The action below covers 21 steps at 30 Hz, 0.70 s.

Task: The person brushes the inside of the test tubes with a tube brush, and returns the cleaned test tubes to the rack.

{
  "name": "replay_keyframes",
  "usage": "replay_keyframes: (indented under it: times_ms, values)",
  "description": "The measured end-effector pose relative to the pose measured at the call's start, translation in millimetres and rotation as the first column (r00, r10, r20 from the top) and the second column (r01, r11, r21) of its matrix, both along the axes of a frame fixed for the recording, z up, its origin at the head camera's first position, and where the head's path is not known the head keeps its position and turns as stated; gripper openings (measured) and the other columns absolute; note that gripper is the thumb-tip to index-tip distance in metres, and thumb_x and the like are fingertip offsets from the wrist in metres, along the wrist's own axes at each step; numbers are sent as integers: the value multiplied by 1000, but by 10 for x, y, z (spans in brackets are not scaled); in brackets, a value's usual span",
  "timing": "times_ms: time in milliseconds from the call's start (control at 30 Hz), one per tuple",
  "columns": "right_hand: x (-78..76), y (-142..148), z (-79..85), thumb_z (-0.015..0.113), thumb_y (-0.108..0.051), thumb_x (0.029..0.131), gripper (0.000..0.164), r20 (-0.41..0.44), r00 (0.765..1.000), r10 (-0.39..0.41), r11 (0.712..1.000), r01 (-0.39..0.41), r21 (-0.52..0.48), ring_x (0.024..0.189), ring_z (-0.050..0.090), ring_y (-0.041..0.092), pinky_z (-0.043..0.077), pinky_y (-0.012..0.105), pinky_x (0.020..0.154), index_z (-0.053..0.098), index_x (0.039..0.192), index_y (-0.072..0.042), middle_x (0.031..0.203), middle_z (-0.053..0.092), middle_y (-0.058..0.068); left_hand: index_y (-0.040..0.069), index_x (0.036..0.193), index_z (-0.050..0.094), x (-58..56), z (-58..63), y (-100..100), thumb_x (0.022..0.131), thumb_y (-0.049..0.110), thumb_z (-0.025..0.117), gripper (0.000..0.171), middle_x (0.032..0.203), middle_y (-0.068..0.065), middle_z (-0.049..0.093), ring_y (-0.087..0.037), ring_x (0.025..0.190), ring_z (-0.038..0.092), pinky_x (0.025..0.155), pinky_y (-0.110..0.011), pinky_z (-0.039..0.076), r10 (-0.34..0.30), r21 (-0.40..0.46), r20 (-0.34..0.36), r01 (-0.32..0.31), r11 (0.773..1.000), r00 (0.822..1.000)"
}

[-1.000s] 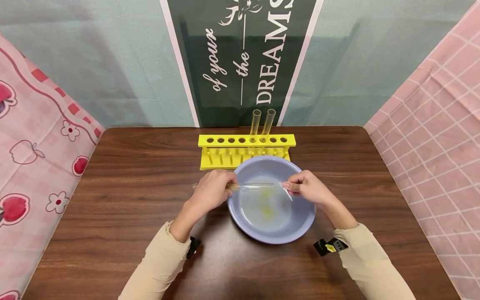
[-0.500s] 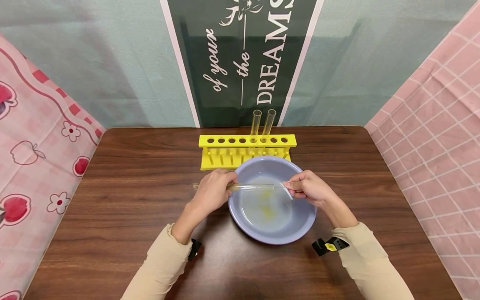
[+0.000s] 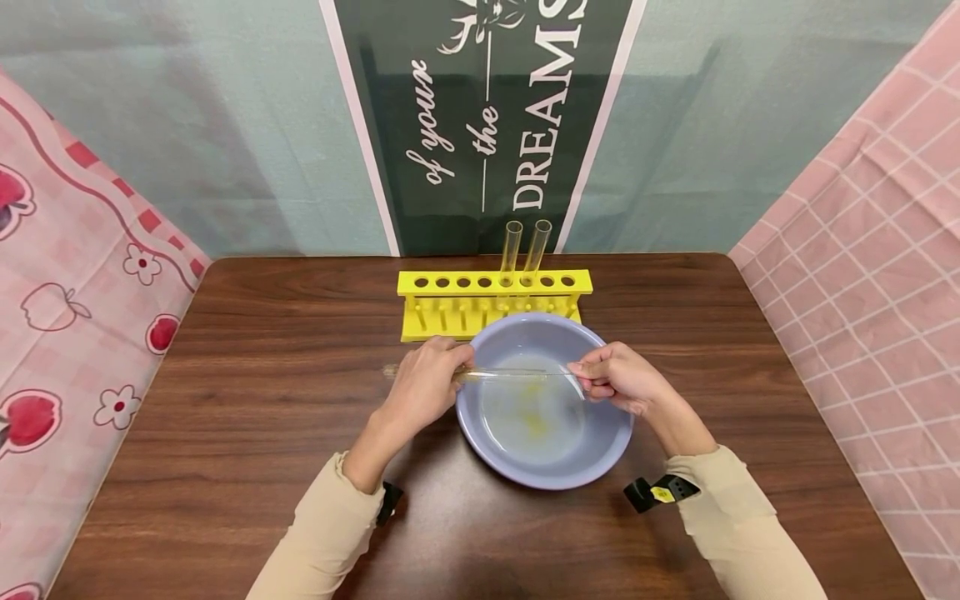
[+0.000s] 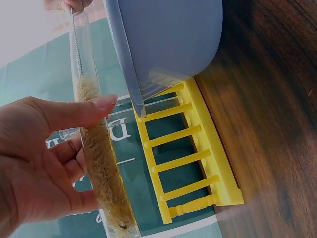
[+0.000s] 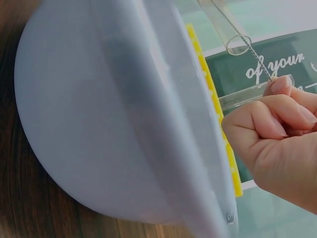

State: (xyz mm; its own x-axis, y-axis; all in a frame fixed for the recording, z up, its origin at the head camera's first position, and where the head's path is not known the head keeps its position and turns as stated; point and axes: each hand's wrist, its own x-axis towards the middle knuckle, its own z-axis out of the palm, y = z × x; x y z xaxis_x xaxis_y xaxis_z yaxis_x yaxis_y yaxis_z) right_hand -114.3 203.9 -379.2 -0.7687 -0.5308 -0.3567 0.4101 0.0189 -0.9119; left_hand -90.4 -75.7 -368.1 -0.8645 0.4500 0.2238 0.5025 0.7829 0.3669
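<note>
Lying level over the near-left part of a lavender basin (image 3: 543,473) is a clear test tube (image 3: 504,375). My left hand (image 3: 426,382) holds it, thumb on one side and fingers on the other. Inside the tube, the tan bristles of a test tube brush (image 4: 105,166) fill the part toward its closed end in the left wrist view. The brush's twisted wire handle (image 5: 261,61) comes out of the open mouth. My right hand (image 3: 618,377) pinches that wire between thumb and fingers, a short way from the tube's rim. The handle's far end is hidden in the hand.
Behind the basin stands a yellow test tube rack (image 3: 450,283), partly hidden by its rim. Two clear tubes (image 3: 537,250) lean in the rack. Water with a yellowish patch (image 3: 534,412) lies in the basin. Wood table (image 3: 285,358) surrounds these, with cloth-covered walls beyond.
Both hands keep the same grips on the tube and wire. My right fingertips have shifted slightly to the right. The basin and rack stay in place.
</note>
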Motion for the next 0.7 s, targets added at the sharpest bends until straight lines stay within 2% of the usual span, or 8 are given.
replay_keyframes:
  times_ms: [167,233,300,367,467,500,633,700]
  values:
    - [7,14,7,44,1,92,37,-8,1000,7,1000,-7,10,40,26,9,20,25,46,54,57,-1,49,40,0,14,77,61,5,-12,-1,64,-7,73,28,74,-1,55,-23,76,55,53,-36,43,-4,3,-9,4,1000,1000]
    - [10,21,4,46,0,92,35,-51,999,10,999,-7,52,41,28,10,22,25,46,53,58,2,49,40,1,14,78,61,6,-17,-6,64,-6,74,28,75,-1,55,-23,76,55,53,-36,43,-8,11,-3,8,1000,1000]
    - [15,26,-2,49,-2,91,33,-144,989,25,990,-4,143,42,30,10,23,24,45,52,60,7,50,39,1,14,78,61,4,-23,-14,65,-6,73,27,75,0,55,-22,76,55,53,-35,43,-13,22,8,13,1000,1000]
    - [21,22,-5,52,-4,91,32,-253,966,54,967,12,254,43,32,10,25,23,45,51,62,10,50,40,2,14,78,61,0,-31,-27,66,-4,74,26,75,0,55,-21,76,54,56,-35,44,-16,32,24,15,999,1000]
    - [33,8,-4,56,-7,89,31,-397,911,114,915,59,399,45,34,9,26,22,45,52,63,9,51,40,2,14,79,62,-5,-36,-46,67,-2,75,24,77,1,57,-19,77,54,61,-35,45,-13,50,63,10,999,998]
    - [39,2,-2,57,-7,89,31,-429,894,127,901,76,426,45,34,8,27,22,45,53,62,7,51,40,1,14,79,62,-6,-36,-52,68,-1,75,23,78,1,58,-19,78,54,63,-35,45,-11,55,77,7,998,997]
    - [63,-8,-9,59,-7,88,30,-525,836,162,874,126,470,45,31,7,24,22,44,54,59,-2,51,37,-2,15,80,64,-11,-29,-66,69,2,76,20,79,1,60,-20,79,56,67,-36,45,-10,76,128,0,997,992]
    - [75,-10,-15,60,-7,87,30,-575,799,177,863,154,481,45,30,6,23,22,43,54,58,-6,51,36,-4,15,80,65,-14,-24,-69,69,3,76,19,80,1,61,-21,80,57,67,-37,45,-14,85,147,1,996,989]
